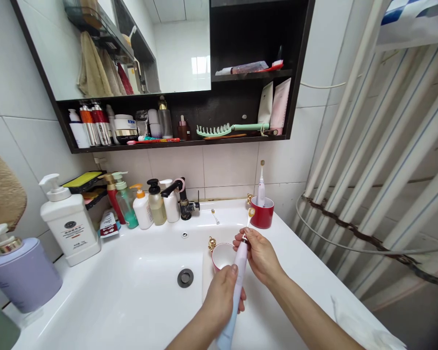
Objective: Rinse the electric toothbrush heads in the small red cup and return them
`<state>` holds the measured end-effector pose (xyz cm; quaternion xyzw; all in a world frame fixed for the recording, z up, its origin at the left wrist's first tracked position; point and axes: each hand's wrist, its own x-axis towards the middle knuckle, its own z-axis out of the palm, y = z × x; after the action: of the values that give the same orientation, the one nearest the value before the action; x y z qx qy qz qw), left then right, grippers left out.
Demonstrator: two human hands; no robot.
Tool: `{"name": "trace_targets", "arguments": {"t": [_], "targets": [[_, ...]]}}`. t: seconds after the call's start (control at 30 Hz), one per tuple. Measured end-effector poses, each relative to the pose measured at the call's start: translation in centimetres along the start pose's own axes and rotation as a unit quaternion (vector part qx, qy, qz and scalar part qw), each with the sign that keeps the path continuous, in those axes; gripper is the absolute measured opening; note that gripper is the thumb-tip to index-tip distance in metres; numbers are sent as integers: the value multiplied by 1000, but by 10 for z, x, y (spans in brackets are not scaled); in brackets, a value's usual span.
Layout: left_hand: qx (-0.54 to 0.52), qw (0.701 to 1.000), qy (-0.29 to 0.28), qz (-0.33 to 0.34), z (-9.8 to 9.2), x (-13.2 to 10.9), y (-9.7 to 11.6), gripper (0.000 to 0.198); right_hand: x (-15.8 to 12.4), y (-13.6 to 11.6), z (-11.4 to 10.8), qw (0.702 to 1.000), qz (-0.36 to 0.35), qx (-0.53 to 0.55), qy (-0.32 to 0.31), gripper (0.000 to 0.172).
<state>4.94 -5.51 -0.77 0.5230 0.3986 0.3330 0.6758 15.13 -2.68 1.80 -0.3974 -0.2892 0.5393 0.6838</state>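
Over the right side of the white sink [138,287], my left hand [221,299] is closed round the body of a pale electric toothbrush [238,272]. My right hand [259,255] pinches the toothbrush's neck just below its small brush head [251,212]. A red cup with a white inside [222,255] sits in the basin right behind my left hand. A second red cup [263,214] stands on the sink's back rim with another electric toothbrush [261,187] upright in it.
A black tap [180,194] and several pump bottles [146,204] line the back of the sink. A large white pump bottle [69,223] and a lilac one [20,272] stand at the left. A dark shelf [175,129] with toiletries hangs above. White pipes [379,160] run at the right.
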Motion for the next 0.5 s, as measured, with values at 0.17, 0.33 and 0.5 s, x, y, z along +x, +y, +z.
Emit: {"name": "trace_targets", "arguments": {"t": [0.17,0.33,0.5], "targets": [[-77,992,-73,-75,-2,0,3,48,1,1,-1,1000,0,1,4,14],[34,999,4,15,-3,0,2,40,4,2,-1,1000,-8,-2,0,15],[-66,989,-88,-98,-3,-1,-1,41,10,-7,-10,999,-36,2,23,16]]}}
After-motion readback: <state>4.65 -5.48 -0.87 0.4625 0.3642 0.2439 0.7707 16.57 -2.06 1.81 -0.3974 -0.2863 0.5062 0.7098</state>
